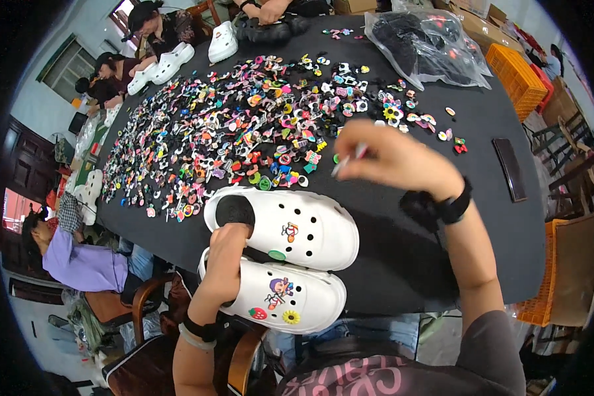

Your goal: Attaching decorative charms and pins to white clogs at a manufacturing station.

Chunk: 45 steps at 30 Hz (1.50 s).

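Note:
Two white clogs lie side by side in front of me, toes to the right. The far clog (327,228) carries a small figure charm and a green round one; the near clog (317,287) bears a purple-haired figure, a strawberry (257,313) and a yellow flower (291,317). My left hand (228,254) is closed at their heel ends, over the adjoining rims, its fingertips hidden. Above the table, beyond the far clog, my right hand (389,162) pinches a small white-and-red shoe charm (360,152), blurred and partly covered by the fingers.
A wide heap of colourful shoe charms (224,125) spreads over the black table (501,257). A clear plastic bag (426,49) with dark contents lies far right, and a phone (509,169) near the right edge. Other people sit around, with white clogs (171,63) by them.

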Tool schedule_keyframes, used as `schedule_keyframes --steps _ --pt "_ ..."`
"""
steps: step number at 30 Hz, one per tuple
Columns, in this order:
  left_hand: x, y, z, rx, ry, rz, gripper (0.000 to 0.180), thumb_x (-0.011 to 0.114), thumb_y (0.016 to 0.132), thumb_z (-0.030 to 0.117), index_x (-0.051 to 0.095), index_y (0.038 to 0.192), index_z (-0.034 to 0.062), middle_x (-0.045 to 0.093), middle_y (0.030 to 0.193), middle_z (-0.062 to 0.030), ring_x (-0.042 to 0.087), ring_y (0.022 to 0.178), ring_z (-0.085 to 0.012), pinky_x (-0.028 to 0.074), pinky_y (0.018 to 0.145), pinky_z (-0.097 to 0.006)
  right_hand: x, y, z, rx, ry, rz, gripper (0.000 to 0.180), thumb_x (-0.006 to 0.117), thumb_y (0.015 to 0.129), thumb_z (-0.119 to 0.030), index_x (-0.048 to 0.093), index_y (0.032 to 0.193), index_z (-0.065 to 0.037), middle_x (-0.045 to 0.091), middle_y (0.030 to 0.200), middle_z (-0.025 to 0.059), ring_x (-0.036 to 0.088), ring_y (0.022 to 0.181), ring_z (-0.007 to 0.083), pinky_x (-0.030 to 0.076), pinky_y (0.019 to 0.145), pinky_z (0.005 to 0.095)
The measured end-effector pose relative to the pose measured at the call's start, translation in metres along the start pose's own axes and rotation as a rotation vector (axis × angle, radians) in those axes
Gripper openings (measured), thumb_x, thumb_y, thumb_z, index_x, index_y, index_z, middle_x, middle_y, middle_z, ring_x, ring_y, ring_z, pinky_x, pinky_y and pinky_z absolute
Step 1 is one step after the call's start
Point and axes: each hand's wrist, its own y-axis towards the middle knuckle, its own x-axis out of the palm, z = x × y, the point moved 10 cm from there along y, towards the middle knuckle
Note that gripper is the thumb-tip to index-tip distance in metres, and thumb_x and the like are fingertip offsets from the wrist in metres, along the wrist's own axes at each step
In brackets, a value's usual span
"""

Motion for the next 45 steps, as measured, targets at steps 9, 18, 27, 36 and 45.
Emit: schedule_keyframes --steps 9,18,27,36,45 --pt "0.004 0.003 0.0 -0.023 0.053 -0.004 0.062 0.077 0.064 0.033 0.052 0.109 -0.0004 0.055 0.099 -0.0189 0.05 0.096 -0.0404 0.037 0.086 -0.044 -0.017 -0.05 0.126 0.384 -0.206 -0.34 0.023 0.07 0.086 -0.017 0.06 0.101 -0.003 0.063 0.086 0.0063 0.061 0.082 0.0183 0.048 0.074 0.0344" --pt "0.005 -0.001 -0.003 -0.008 0.062 -0.017 0.061 0.076 0.064 0.032 0.052 0.11 -0.0013 0.055 0.097 -0.0197 0.05 0.095 -0.0401 0.037 0.085 -0.043 0.0 -0.03 0.128 0.38 -0.207 -0.126 0.021 0.073 0.081 -0.011 0.068 0.1 -0.003 0.067 0.092 0.0134 0.066 0.083 0.0267 0.051 0.074 0.0371" --pt "0.003 0.001 0.003 -0.001 0.037 -0.003 0.059 0.075 0.066 0.029 0.052 0.111 -0.0017 0.056 0.101 -0.0195 0.051 0.096 -0.0402 0.038 0.086 -0.043 -0.02 -0.042 0.133 0.492 -0.14 -0.024 0.035 0.067 0.083 0.001 0.064 0.117 -0.002 0.063 0.112 0.0139 0.067 0.069 0.0222 0.055 0.064 0.0337" --pt "-0.005 0.003 0.008 0.072 0.02 0.067 0.044 0.067 0.076 0.021 0.053 0.112 -0.0011 0.056 0.104 -0.0208 0.052 0.099 -0.0417 0.037 0.087 -0.044 -0.054 -0.016 -0.019 0.269 -0.125 0.156 0.027 0.069 0.085 -0.008 0.068 0.112 -0.005 0.07 0.102 0.0087 0.065 0.077 0.0141 0.052 0.065 0.0274" --pt "-0.007 0.003 0.012 0.015 -0.015 0.041 0.042 0.066 0.074 0.015 0.054 0.112 -0.0004 0.058 0.103 -0.0182 0.052 0.104 -0.0392 0.037 0.092 -0.043 0.071 -0.005 -0.071 -0.135 -0.162 -0.065 0.034 0.074 0.076 -0.012 0.064 0.107 -0.003 0.064 0.108 0.0127 0.061 0.101 0.032 0.051 0.085 0.0399"
